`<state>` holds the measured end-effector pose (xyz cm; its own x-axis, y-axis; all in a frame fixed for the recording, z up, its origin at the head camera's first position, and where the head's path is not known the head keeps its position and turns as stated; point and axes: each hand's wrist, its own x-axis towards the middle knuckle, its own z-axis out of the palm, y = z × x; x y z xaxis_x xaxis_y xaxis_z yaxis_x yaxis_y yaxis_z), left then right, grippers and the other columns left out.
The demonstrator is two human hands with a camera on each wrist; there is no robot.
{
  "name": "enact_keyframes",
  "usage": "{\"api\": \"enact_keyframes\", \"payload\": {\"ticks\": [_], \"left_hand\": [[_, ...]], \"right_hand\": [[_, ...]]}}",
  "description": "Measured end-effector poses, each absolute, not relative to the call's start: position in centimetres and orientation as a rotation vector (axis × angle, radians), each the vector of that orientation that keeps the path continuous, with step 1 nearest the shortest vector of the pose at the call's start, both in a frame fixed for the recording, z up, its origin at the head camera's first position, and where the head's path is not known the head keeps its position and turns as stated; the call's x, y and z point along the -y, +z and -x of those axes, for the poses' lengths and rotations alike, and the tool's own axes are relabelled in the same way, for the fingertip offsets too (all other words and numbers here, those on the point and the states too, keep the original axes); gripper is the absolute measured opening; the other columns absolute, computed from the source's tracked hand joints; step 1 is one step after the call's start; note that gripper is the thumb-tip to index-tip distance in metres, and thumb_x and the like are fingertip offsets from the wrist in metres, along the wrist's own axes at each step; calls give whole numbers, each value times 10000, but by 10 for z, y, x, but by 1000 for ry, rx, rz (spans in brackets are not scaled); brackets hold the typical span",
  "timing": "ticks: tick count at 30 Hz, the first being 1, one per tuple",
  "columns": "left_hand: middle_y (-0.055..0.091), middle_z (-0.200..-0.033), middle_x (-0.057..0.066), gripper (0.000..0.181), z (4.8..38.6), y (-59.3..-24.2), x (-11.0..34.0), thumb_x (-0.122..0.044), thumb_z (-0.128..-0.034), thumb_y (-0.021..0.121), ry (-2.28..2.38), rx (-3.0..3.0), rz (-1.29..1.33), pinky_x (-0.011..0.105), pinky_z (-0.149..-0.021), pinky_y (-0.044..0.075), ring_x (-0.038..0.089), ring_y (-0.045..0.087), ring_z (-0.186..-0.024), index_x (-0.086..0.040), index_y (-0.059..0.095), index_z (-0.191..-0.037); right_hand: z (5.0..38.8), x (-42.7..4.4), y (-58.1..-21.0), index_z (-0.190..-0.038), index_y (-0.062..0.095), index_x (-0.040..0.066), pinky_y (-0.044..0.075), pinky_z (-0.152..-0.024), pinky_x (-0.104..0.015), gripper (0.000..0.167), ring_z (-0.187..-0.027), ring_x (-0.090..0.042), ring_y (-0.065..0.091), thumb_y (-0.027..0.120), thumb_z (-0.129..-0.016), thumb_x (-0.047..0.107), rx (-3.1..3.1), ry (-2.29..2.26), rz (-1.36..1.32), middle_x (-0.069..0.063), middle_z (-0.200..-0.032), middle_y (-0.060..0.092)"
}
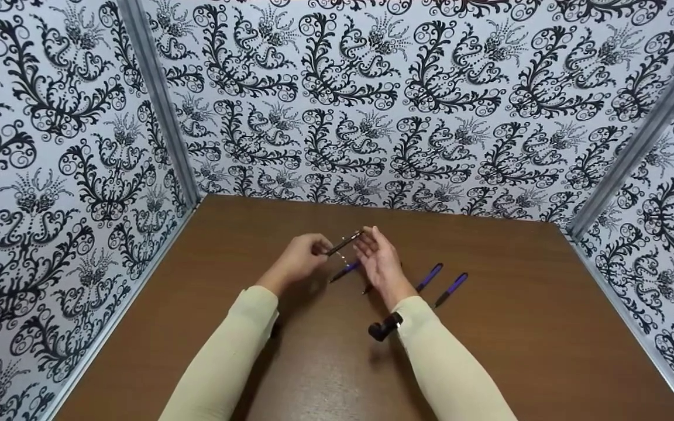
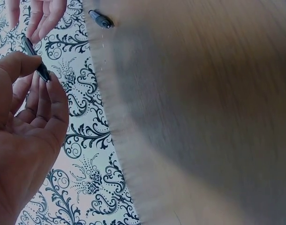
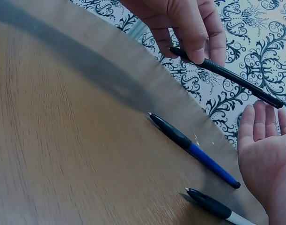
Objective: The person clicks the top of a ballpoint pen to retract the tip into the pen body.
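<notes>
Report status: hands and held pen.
Left hand pinches black pen, raised. Right hand at its other end, contact unclear. Blue pen on table below; nothing visibly blocking.

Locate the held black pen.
In the right wrist view, the black pen is at upper right, pinched by the left hand and ending near the right hand.

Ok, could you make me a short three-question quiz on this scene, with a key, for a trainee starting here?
1. Fill in: the black pen is pinched by the person's ____ hand.
2. True or false: the right hand is open, close to one end of that pen.
3. In the right wrist view, how many pens lie on the table? A: one. B: two. C: four.

Key:
1: the left hand.
2: true.
3: B, the blue pen and the white-barrelled pen.
</notes>
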<state>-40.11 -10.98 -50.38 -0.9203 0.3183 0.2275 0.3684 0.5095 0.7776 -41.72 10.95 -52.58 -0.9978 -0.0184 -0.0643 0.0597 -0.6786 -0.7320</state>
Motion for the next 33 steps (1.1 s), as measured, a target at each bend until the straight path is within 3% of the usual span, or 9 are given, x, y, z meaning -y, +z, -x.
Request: {"api": "enact_keyframes", "payload": {"ticks": [7,17,33], "left_hand": [[771,-1044,72,234,400,-503,108,69,-953,718,-1421,2666,632,443,-972,593,250,716,-1004,-36,784,-1151],[753,-1033,89,216,400,-503,107,75,-960,716,-1401,2668,666,442,-938,594,245,698,-987,-27,784,-1138],[746,-1032,77,216,399,-502,106,64,-954,723,-1368,2662,663,434,-936,593,238,694,-980,-40,785,-1132]], "right_hand": [[417,-109,-526,-1123,730,57,456,-1155,-472,324,-980,-212,678,508,-1193,282,-1168,-2852,-86,-65,-1042,746],[416,-103,-525,-1124,691,50,297,-1295,-531,332,-1019,-219,692,471,-1203,285,-1086,-2857,-88,-98,-1063,744],[416,-97,-521,-972,705,88,454,-1087,-405,338,-971,-201,674,502,-1184,256,-970,-2872,-132,-60,-989,736]]}}
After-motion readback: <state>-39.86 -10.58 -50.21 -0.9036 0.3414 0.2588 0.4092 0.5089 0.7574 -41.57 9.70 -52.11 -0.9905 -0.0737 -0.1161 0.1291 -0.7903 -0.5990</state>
